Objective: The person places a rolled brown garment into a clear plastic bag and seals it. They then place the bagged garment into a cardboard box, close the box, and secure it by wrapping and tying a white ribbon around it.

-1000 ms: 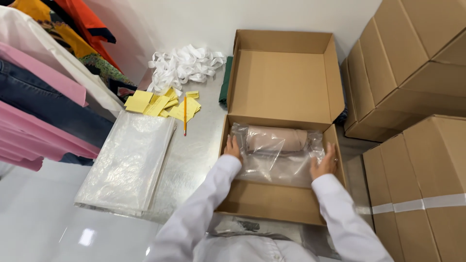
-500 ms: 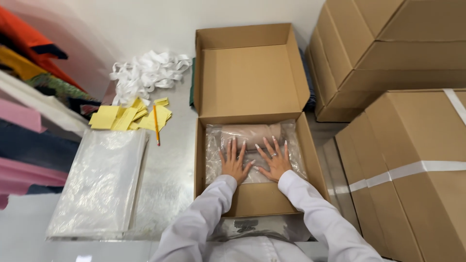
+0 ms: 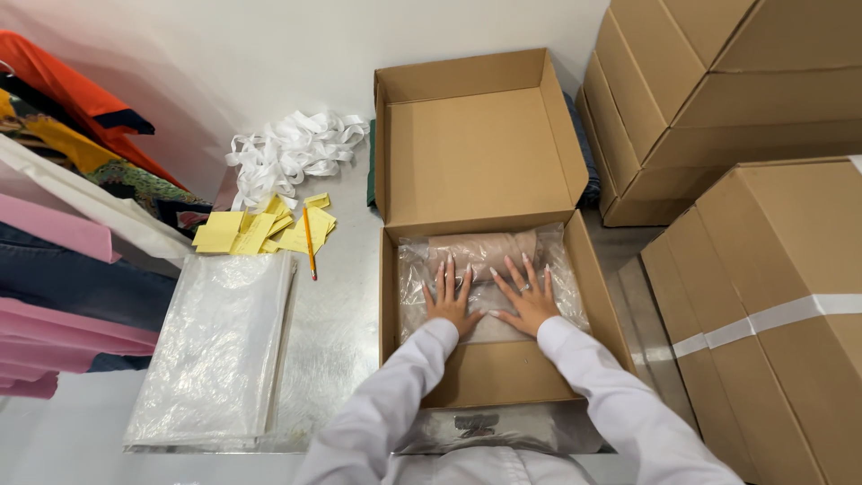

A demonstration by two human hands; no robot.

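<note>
An open brown cardboard box (image 3: 397,296) lies on the metal table, its lid (image 3: 476,148) folded back. Inside it rests a clear plastic bag (image 3: 557,269) with a folded beige-pink garment (image 3: 480,250). My left hand (image 3: 449,296) and my right hand (image 3: 525,295) press flat on the bag side by side, fingers spread, palms down. Both arms wear white sleeves. Neither hand grips anything.
A stack of clear plastic bags (image 3: 215,355) lies left of the box. Yellow paper slips (image 3: 256,232), an orange pencil (image 3: 309,241) and a heap of white strips (image 3: 292,148) sit behind it. Hanging clothes (image 3: 63,233) fill the left side; stacked cardboard cartons (image 3: 763,180) stand at the right.
My hands moved from the bag's outer edges to its middle and now lie flat on it. The view shifted to the right.
</note>
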